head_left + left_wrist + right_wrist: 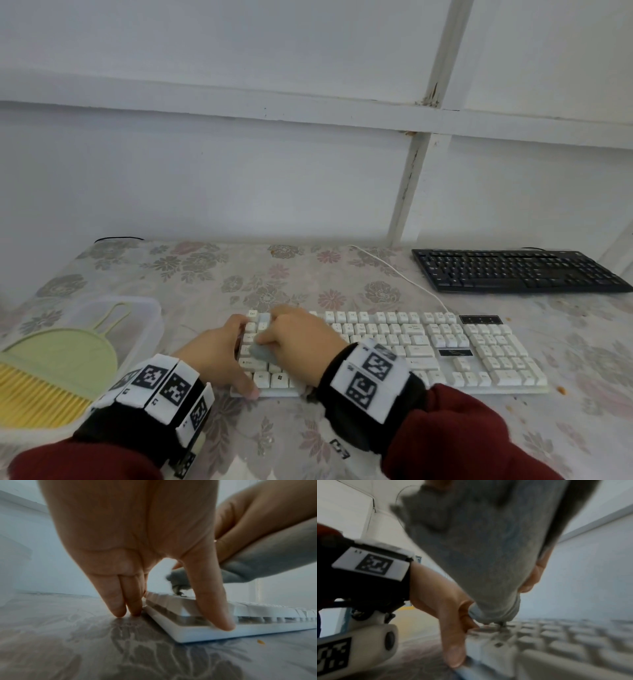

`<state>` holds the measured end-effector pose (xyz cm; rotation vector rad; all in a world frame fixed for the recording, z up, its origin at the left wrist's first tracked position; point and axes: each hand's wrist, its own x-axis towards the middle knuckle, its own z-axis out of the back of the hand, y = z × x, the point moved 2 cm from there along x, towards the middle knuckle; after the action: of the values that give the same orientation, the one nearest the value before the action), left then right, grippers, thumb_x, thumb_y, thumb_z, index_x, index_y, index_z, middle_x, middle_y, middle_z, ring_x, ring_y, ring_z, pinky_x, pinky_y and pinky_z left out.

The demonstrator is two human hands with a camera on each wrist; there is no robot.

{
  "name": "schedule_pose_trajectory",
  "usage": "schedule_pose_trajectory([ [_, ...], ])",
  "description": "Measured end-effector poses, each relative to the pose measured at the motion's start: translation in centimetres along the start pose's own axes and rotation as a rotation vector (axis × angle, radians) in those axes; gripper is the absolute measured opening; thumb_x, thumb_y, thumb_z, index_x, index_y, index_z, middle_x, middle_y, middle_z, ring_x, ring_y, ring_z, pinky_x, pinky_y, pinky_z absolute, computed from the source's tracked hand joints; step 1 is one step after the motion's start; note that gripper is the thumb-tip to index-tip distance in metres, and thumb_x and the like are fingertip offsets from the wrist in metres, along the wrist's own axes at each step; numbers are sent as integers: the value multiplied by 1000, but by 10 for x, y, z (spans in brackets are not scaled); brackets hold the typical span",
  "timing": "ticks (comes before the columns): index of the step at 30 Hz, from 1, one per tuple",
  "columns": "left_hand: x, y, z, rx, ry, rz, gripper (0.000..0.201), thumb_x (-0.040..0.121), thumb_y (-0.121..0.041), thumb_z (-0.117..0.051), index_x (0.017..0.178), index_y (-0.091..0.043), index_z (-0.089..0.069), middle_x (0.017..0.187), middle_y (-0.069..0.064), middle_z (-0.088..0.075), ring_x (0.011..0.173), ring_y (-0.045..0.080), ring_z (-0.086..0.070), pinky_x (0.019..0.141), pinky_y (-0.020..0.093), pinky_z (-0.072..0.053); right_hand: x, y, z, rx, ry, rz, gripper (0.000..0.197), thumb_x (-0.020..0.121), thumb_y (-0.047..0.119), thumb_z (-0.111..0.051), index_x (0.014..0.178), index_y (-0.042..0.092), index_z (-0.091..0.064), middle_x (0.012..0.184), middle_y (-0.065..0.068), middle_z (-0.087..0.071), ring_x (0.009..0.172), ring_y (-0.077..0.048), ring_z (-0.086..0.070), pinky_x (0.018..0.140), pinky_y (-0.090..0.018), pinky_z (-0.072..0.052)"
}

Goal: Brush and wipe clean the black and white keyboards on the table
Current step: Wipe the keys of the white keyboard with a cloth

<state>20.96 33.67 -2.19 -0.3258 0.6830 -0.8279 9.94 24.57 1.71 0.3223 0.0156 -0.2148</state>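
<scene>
the right hand [301, 337] is curling its fingers around a grey cloth [262, 353], bunching it and pressing it down onto the keys at the left end of the white keyboard [411, 346]. in the right wrist view the cloth [481, 547] is hanging from the hand down to the keycaps, blurred. the left hand [219, 353] is bracing the left edge of the white keyboard: its fingers [118, 601] are lying straight and close together, tips touching the desk [342, 431] just beside the keyboard's left side, while the thumb is pressing on the front left corner of the casing. it is holding nothing.

the white keyboard is lying flat on the desk, which is wearing a floral cover, and its white cable is running from its back edge toward the wall. the black keyboard [520, 270] is sitting behind the white keyboard and to its right, well apart from it, near the wall. to the left of the white keyboard a clear plastic box [144, 318] is holding a pale green dustpan [68, 356] and a brush with yellow bristles [37, 397]. a few small orange crumbs [561, 390] are lying on the desk just beside the white keyboard's right end.
</scene>
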Motion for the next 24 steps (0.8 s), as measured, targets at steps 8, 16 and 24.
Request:
schedule_pose_trajectory([
  [8, 0, -1, -1, 33, -25, -7, 110, 53, -26, -89, 140, -26, -21, 116, -9, -59, 104, 12, -57, 78, 19, -45, 4, 5, -20, -107, 9, -23, 25, 94, 14, -49, 110, 5, -66, 101, -8, -41, 92, -30, -48, 71, -34, -38],
  [16, -4, -4, 2, 7, -1, 9, 112, 53, -28, -88, 141, -27, -20, 124, -10, -55, 110, 12, -54, 97, 27, -45, -23, -37, -10, -55, -24, -87, 26, 96, 20, -49, 88, 4, -69, 87, -1, -36, 74, -22, -45, 69, -28, -46],
  [24, -5, -3, 1, -4, 0, 12, 112, 52, -26, -88, 141, -26, -20, 123, -9, -56, 110, 12, -55, 96, 27, -46, -41, -65, 23, -113, 73, -221, 27, 94, 22, -52, 96, 4, -72, 81, 4, -36, 74, -19, -49, 58, -20, -36],
])
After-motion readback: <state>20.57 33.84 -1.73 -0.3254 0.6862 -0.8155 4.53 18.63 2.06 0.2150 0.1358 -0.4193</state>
